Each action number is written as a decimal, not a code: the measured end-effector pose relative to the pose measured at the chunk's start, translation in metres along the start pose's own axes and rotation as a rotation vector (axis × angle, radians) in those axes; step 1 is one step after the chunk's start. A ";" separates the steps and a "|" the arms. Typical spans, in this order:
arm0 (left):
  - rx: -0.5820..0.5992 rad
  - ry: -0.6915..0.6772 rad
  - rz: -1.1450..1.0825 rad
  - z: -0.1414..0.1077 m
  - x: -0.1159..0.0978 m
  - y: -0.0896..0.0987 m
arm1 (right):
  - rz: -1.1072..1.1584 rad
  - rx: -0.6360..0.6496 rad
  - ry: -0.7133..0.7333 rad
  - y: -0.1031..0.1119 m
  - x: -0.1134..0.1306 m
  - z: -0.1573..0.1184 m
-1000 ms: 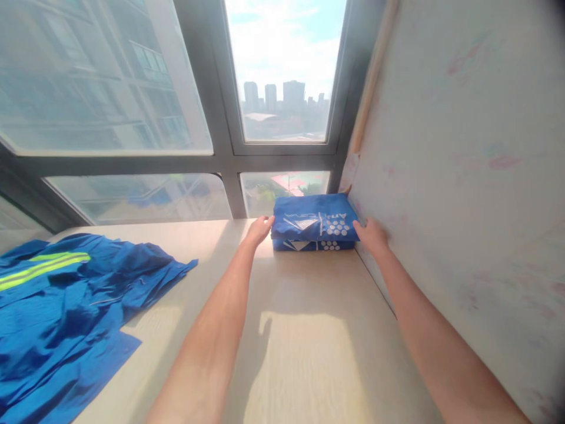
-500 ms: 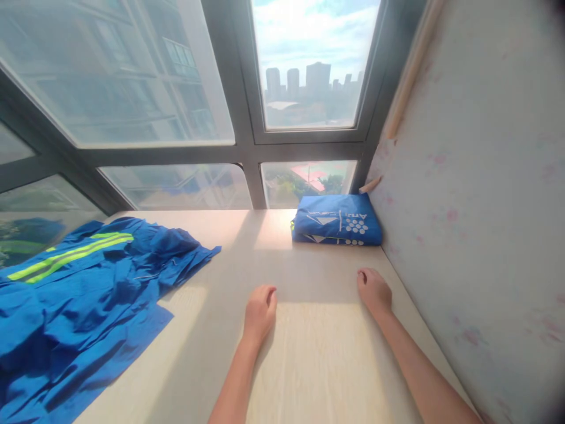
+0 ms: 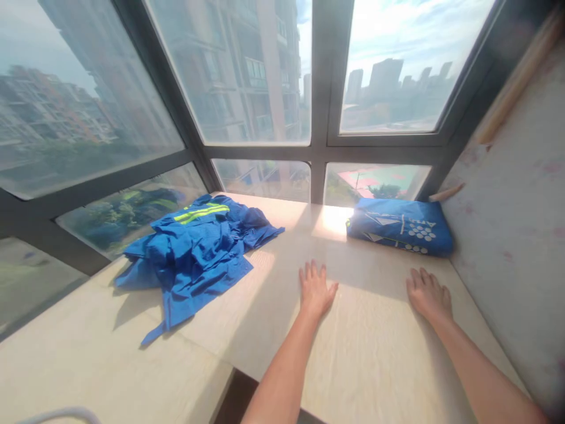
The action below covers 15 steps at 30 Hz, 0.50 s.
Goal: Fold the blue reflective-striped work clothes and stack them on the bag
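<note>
My left hand (image 3: pixel 316 290) lies palm down on the pale wooden surface (image 3: pixel 371 330), fingers spread, holding nothing. To its right, my right hand (image 3: pixel 429 294) also rests on the wood with its fingers stretched out and nothing in it. Just beyond the right hand is a neatly folded blue garment (image 3: pixel 392 227) with white printing, set against the wall. Left of my left hand, and apart from it, a crumpled blue garment (image 3: pixel 198 253) with yellow-green reflective stripes is spread loosely.
Dark window frames (image 3: pixel 318 118) stand along the back and left. A floral-papered wall (image 3: pixel 521 235) bounds the right side. The surface's front edge has a dark cut-out (image 3: pixel 236 397) near my left forearm. A pale curved cord or tube (image 3: pixel 66 414) shows at bottom left.
My view has swung left, so more of the crumpled garment and the left windows show. Both hands have gone from loosely curled to spread flat on the surface.
</note>
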<state>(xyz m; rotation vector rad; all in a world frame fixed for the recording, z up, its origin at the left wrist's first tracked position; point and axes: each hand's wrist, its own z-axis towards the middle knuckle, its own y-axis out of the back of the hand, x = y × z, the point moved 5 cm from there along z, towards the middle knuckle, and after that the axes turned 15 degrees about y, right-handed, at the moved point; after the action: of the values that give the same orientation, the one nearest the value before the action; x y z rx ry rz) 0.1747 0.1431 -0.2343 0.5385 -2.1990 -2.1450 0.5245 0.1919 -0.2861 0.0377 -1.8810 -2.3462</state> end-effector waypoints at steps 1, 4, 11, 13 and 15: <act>0.006 -0.008 -0.008 -0.001 0.002 -0.001 | -0.003 0.014 -0.001 -0.004 -0.002 0.000; 0.009 -0.070 -0.026 -0.008 0.009 0.001 | -0.019 0.053 0.003 -0.012 -0.007 -0.001; -0.070 -0.043 0.034 0.005 0.091 0.062 | -0.004 0.022 0.026 -0.020 -0.012 -0.008; -0.158 0.145 0.067 0.026 0.146 0.105 | 0.023 -0.019 0.028 -0.021 -0.013 -0.008; -0.274 0.332 0.102 0.044 0.208 0.156 | 0.054 -0.043 0.012 -0.024 -0.014 -0.007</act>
<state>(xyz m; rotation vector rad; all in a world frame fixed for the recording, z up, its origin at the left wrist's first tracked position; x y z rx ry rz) -0.0677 0.1309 -0.1314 0.6896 -1.6941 -2.0782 0.5368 0.1922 -0.3115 -0.0037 -1.8017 -2.3448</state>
